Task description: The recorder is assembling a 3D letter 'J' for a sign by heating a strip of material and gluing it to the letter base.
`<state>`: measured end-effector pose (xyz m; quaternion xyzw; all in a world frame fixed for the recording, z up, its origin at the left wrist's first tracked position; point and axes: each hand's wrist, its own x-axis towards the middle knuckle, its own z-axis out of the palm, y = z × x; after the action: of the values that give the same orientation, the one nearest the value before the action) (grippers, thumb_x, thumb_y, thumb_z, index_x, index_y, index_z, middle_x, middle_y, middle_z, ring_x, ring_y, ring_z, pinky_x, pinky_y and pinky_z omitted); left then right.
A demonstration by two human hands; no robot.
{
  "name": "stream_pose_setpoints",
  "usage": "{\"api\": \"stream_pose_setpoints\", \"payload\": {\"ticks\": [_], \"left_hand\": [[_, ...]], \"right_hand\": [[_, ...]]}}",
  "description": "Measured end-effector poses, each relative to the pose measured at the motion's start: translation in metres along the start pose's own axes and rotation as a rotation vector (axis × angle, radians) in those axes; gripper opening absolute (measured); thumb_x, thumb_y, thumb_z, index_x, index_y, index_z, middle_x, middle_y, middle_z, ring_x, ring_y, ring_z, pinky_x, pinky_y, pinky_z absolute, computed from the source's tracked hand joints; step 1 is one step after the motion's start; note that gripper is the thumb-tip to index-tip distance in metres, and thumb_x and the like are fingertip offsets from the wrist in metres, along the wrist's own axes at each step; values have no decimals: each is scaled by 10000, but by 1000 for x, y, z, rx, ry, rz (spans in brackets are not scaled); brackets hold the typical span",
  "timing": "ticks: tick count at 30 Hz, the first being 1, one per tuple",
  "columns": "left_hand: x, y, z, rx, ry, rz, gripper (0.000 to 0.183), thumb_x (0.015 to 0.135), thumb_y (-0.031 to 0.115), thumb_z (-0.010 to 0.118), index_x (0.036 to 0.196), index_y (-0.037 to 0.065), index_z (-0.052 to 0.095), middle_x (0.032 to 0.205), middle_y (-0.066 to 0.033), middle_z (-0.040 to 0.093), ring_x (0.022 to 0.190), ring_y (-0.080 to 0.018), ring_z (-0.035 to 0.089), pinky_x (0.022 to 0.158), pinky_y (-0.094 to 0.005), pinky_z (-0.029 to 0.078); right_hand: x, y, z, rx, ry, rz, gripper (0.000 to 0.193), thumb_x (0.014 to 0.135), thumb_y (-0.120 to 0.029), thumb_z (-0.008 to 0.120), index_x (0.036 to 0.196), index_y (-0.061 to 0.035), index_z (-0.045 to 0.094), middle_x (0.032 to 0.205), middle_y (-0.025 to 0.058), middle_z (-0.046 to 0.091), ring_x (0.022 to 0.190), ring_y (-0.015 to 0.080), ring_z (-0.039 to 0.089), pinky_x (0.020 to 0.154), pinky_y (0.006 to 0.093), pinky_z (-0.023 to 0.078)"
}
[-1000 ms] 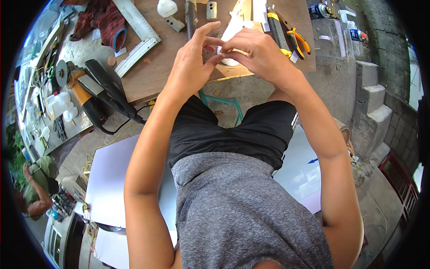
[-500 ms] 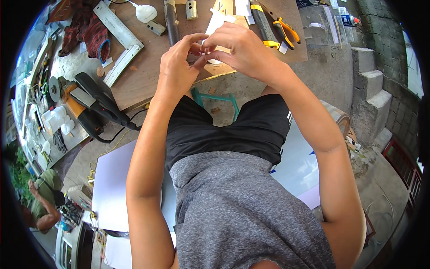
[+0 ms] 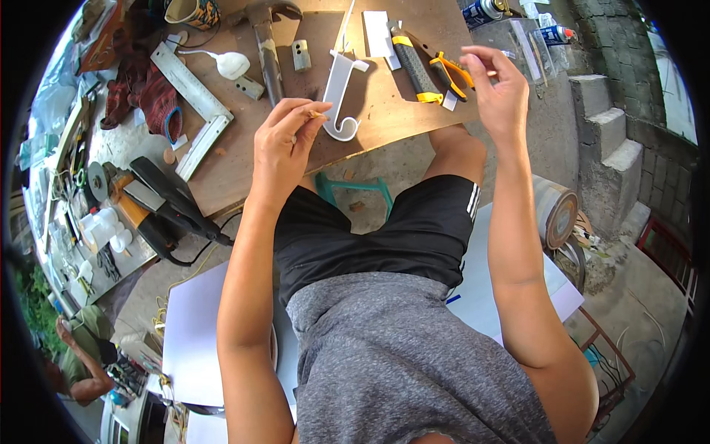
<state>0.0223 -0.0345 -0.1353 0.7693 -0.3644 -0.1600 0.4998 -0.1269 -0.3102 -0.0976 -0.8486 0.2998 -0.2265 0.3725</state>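
My left hand [image 3: 281,144] is pinched on a small yellowish-brown piece [image 3: 318,115], too small to identify, over the near edge of the wooden table. Just right of those fingers, a white J-shaped hook piece [image 3: 337,83] rests on the tabletop, its curled end toward me. My right hand [image 3: 503,96] is raised at the table's right edge with thumb and forefinger tips close together; whatever they may hold cannot be made out. Left of it lie orange-and-black pliers [image 3: 450,76] and a black-and-yellow-handled tool [image 3: 416,63].
A hammer [image 3: 268,55], a white squeeze bottle [image 3: 231,65] and a metal square [image 3: 200,100] lie on the table [image 3: 255,159]. An angle grinder [image 3: 144,200] sits at left near gloves [image 3: 140,100]. Concrete steps [image 3: 617,140] rise at right; another person [image 3: 85,348] is at lower left.
My hands, together over the table before, have come apart. The right moved far right, beside the pliers; the left stayed near the table edge. The white hook piece is now uncovered.
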Motion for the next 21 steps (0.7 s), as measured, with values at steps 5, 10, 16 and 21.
{"api": "stream_pose_setpoints", "payload": {"ticks": [5, 10, 16, 21], "left_hand": [[6, -9, -1, 73, -73, 133, 158, 920, 5, 677, 1067, 12, 733, 991, -98, 684, 857, -227, 668, 762, -316, 526], [13, -5, -5, 145, -157, 202, 119, 901, 8, 678, 1013, 0, 718, 977, -113, 682, 881, -279, 661, 768, -352, 534], [12, -8, -6, 151, -174, 224, 96, 895, 2, 675, 985, -21, 698, 968, -122, 681, 889, -305, 654, 775, -374, 534], [12, -7, -5, 149, -175, 216, 84, 893, -17, 669, 975, -26, 688, 972, -117, 679, 896, -309, 650, 777, -378, 532]], "right_hand": [[-9, 7, -7, -74, 11, 86, 143, 961, -94, 668, 1076, -35, 731, 943, 98, 749, 847, 160, 695, 800, 288, 532], [-3, 11, -3, -143, 4, -60, 135, 935, -73, 674, 1047, -15, 722, 975, 125, 718, 875, 233, 708, 791, 323, 543], [1, 5, 20, -220, -150, -163, 126, 909, -94, 673, 1011, -43, 727, 954, 129, 711, 932, 321, 663, 836, 406, 525], [13, -6, 44, -236, -246, -224, 119, 909, -118, 659, 988, -55, 723, 957, 124, 709, 953, 339, 650, 848, 440, 514]]}}
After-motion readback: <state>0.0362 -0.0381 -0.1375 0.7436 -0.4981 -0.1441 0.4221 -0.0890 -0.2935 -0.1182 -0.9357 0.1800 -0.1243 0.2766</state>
